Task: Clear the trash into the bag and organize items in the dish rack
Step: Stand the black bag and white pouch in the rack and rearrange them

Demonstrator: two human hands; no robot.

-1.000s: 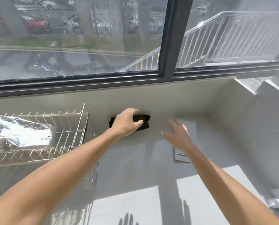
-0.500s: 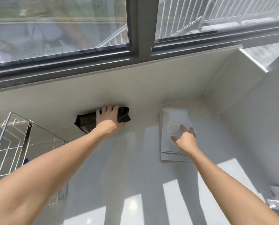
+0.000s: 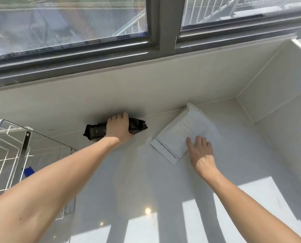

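Observation:
A black packet lies against the back wall of the white counter, and my left hand is closed over its middle. To its right a flat white pouch with a printed label lies at an angle on the counter. My right hand rests on the pouch's near right edge, fingers spread and laid flat on it. A wire dish rack stands at the left edge, only partly in view, with something blue below it.
A window with a dark frame runs above the low white back wall. A white side wall closes the counter on the right. Sunlit stripes fall on the near part of the counter.
The view has tilted down and right, so the rack has slid left. My left hand has stayed on the black packet. My right hand reached forward onto the white pouch, which has turned at an angle.

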